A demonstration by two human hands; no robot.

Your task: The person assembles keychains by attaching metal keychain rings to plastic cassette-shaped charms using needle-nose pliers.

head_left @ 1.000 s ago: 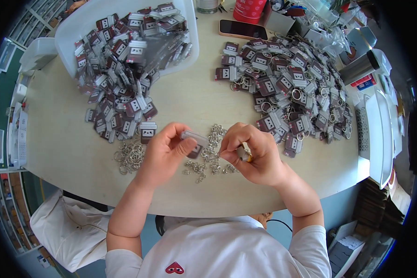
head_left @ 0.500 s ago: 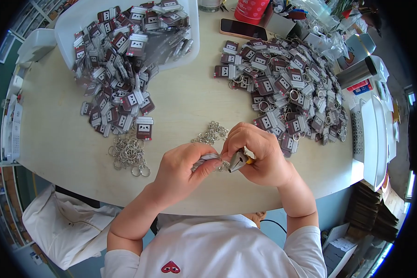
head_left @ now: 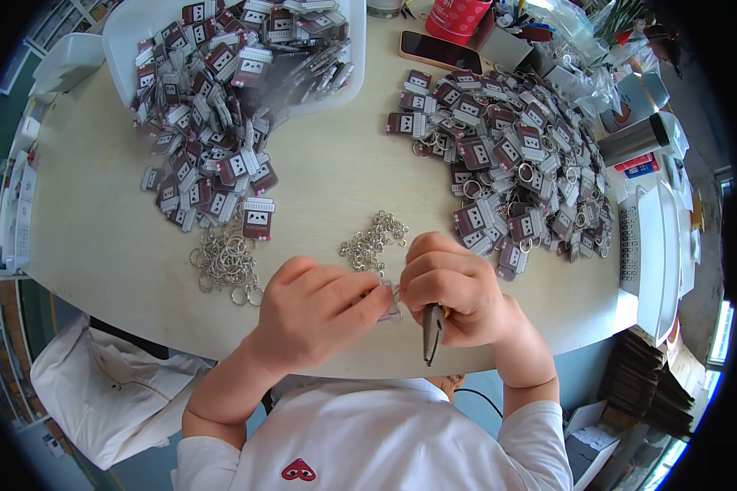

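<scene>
Pinched in my left hand (head_left: 315,309) is an acrylic charm (head_left: 391,304), mostly hidden by the fingers. My right hand (head_left: 457,286) is closed around pliers (head_left: 432,335), whose jaws point down toward my body. Its thumb and forefinger meet beside the charm; any small part between them is too hidden to make out. Just beyond both hands lies a small heap of metal connector links (head_left: 374,239). Farther left are larger split rings (head_left: 223,260), and one dark-red and white charm (head_left: 258,219) rests just above them.
A white bin (head_left: 357,65) at the back left holds many charms, with a pile of charms (head_left: 196,176) spilling before it. Charms with rings attached (head_left: 508,155) are heaped on the right. Behind them are a phone (head_left: 440,52), a red container (head_left: 457,18) and a metal tumbler (head_left: 633,141).
The pliers have swung in my right hand from pointing left to pointing toward my body. My left hand has turned over, its back now facing up, with the charm turned too.
</scene>
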